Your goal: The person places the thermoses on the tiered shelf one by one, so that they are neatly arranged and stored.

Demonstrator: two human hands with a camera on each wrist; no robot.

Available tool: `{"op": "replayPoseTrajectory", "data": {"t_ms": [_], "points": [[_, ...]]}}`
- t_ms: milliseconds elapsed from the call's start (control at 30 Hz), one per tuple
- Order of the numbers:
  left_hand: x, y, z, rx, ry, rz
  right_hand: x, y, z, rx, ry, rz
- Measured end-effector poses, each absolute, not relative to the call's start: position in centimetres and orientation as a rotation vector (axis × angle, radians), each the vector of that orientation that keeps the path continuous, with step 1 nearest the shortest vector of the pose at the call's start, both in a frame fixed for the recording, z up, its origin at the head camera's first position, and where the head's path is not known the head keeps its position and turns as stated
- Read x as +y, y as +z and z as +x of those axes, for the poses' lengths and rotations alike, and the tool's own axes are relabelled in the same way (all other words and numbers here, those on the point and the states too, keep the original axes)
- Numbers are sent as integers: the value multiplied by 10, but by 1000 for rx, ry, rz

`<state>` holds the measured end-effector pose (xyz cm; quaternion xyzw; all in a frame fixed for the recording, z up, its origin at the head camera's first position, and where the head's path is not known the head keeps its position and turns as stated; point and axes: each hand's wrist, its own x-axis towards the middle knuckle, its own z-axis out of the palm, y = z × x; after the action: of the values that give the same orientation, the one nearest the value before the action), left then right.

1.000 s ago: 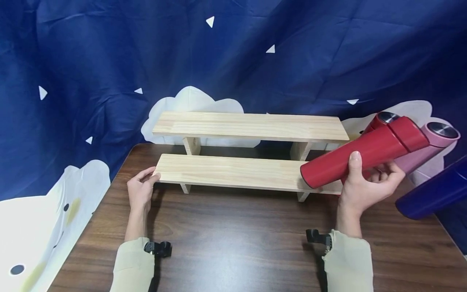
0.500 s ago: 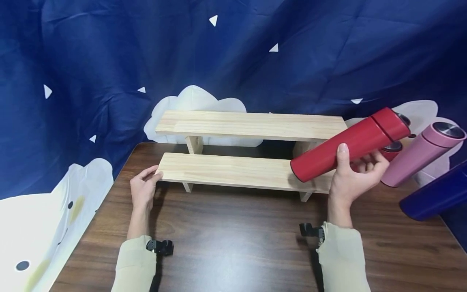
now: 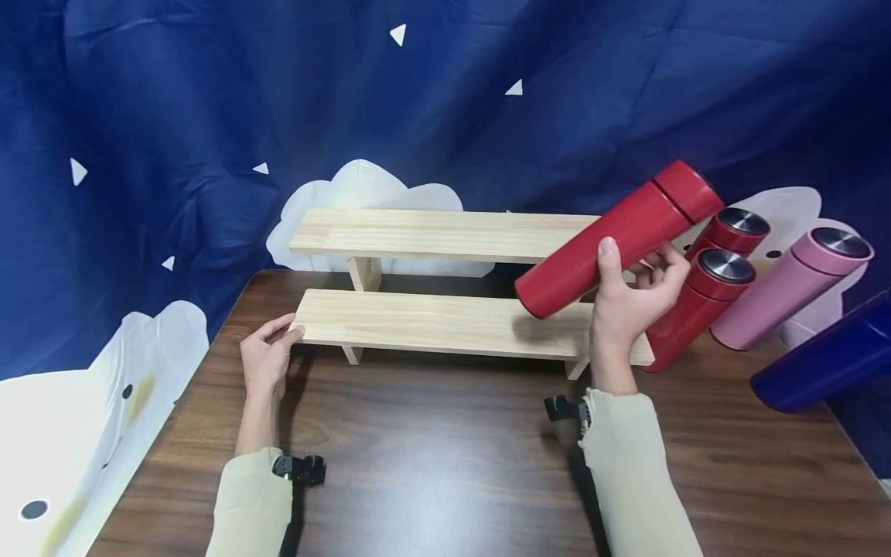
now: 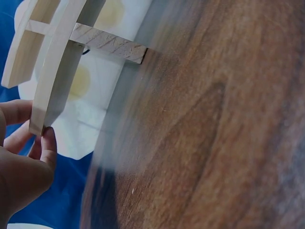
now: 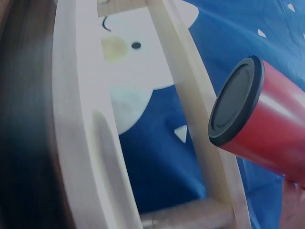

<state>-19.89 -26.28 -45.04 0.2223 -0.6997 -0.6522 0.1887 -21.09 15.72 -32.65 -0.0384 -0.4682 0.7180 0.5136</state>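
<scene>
The right hand (image 3: 629, 302) grips a round, red bottle with a black bottom (image 3: 619, 232), its thumb on the near side. The bottle is tipped, bottom end down and to the left. It hangs in the air over the lower board (image 3: 431, 321) of a pale wooden shelf with two steps, and its shadow falls on that board. The left hand (image 3: 267, 360) pinches the left end of the same board.

The bottle looks smooth, so it could slide if the thumb goes loose. If it comes down while tipped, only the edge of its bottom would land first — then it could wobble and roll off the narrow board. Swinging it low could also bump the upper board (image 3: 431, 232). And if the right arm swings back, it might knock the two other red bottles (image 3: 703, 302) standing close by — or the pink bottle (image 3: 783, 290).
</scene>
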Motion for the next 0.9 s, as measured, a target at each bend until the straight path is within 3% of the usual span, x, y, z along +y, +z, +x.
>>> {"op": "replayPoseTrajectory", "data": {"t_ms": [567,900], "points": [[-265,-451,-197,-1970,-1836,635,130,-332,-249,-1290,1749,61],[-265,-450,-198,-1985,-1837,628,105,-300,-248,-1314,1782,136]]}}
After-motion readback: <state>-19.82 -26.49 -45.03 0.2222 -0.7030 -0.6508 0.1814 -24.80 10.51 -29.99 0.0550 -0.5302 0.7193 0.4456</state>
